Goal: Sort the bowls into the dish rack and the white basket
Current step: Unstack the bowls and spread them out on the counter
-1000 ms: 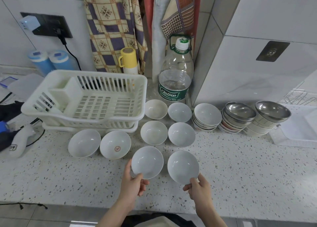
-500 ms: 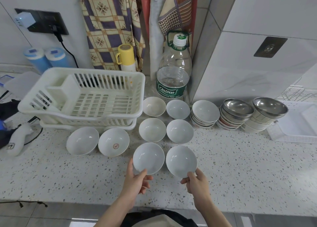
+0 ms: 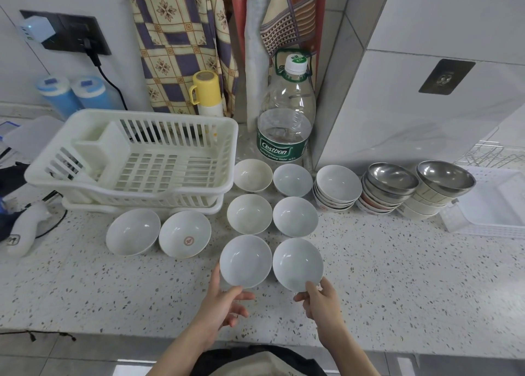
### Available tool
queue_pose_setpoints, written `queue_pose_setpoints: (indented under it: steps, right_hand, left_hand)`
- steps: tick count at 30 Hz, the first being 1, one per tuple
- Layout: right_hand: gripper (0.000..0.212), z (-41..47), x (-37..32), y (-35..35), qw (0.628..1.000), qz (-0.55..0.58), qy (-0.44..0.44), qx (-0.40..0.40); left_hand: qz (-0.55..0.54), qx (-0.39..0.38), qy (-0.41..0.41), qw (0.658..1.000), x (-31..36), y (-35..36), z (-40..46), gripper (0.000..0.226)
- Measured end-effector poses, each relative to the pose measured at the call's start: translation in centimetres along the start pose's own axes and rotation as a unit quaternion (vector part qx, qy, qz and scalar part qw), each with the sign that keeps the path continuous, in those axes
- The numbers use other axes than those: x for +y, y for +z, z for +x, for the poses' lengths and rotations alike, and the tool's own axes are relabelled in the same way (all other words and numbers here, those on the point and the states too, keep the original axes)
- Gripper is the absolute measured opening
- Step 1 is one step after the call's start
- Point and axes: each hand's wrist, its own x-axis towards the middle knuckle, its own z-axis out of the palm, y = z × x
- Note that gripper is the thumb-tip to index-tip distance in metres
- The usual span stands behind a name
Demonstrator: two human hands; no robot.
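**Two near bowls, one in each hand**

Since a second ago both hands have crept round their bowls' near rims. The left hand (image 3: 220, 304) cups the left bowl (image 3: 245, 261), thumb up its side, fingers spread beneath. The right hand (image 3: 322, 301) pinches the right bowl (image 3: 297, 263). Both bowls seem readied for lifting; the dish rack (image 3: 136, 162) and white basket (image 3: 494, 202) stand empty.

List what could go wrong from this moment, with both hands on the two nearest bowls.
1. The left hand and right hand each hold a white ceramic bowl only at its near rim, the left bowl and the right bowl; either could slip.
2. These bowls sit nearly rim to rim and could clink together when lifted.
3. The leaning stack of steel-topped bowls by the white basket might topple if bumped.
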Motion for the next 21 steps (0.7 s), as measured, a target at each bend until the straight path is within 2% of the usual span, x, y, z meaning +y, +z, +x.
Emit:
queue_pose_setpoints:
  steps: [10,21]
  right_hand:
    - [0.029,0.38,-0.3,-0.5,1.0,-0.013,0.013,-0.022]
    - [0.023,0.6,-0.58,-0.65,0.999,-0.028,0.029,-0.024]
  left_hand:
    - [0.012,0.014,0.041,0.999,-0.04,0.0,0.07,0.078]
    - [0.017,0.011,0.012,1.0,0.7,-0.18,-0.06,0.088]
